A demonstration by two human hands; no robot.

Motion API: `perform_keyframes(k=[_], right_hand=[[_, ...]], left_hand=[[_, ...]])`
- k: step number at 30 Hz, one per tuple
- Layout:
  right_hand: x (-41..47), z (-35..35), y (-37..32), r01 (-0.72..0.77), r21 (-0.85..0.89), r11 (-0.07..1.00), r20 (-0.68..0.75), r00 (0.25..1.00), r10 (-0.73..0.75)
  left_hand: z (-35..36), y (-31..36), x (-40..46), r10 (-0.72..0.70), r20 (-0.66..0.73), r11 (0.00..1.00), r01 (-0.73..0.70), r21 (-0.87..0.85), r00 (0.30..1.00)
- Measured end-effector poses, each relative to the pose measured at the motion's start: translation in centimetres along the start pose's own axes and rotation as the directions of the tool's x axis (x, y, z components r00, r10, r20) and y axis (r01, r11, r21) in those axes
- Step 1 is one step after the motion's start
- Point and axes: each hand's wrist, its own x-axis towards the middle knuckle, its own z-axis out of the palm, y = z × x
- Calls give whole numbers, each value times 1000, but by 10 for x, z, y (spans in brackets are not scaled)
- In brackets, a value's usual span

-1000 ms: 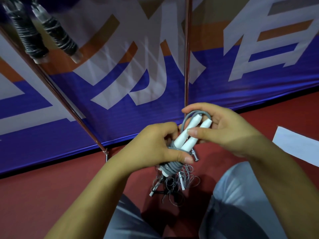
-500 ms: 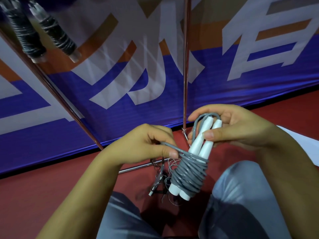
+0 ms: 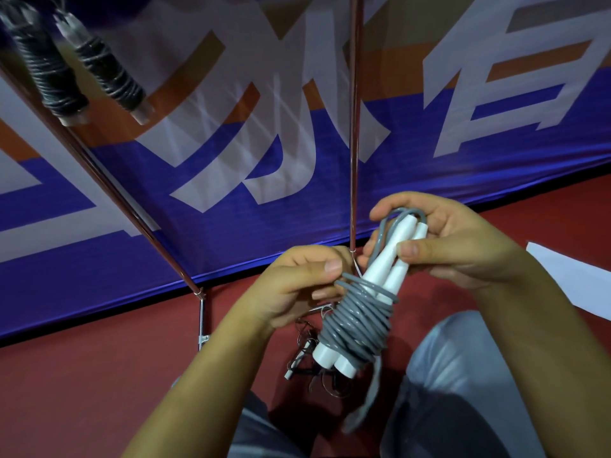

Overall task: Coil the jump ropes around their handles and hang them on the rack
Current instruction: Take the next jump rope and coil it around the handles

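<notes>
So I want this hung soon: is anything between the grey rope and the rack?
Nothing visible blocks it. The right hand holds the grey rope just before the rack; black ropes hang far left.

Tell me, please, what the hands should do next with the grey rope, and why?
Probably one more turn: the left hand, gripping the grey rope at the top of the coil, should carry it round the white handles again. The right hand grips the handles' narrow ends, and a loose tail hangs below the coil, so winding looks unfinished before hanging on the rack.
</notes>
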Motion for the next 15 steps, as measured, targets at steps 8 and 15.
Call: perform_keyframes(k=[8, 15], right_hand=[[6, 1, 4, 88, 5, 996, -1, 996, -88], [9, 7, 1, 203, 17, 979, 74, 976, -204]], left_hand=[[-2, -8, 0, -41, -3, 980, 40, -193, 999], [8, -7, 1, -54, 185, 960, 101, -260, 981]])
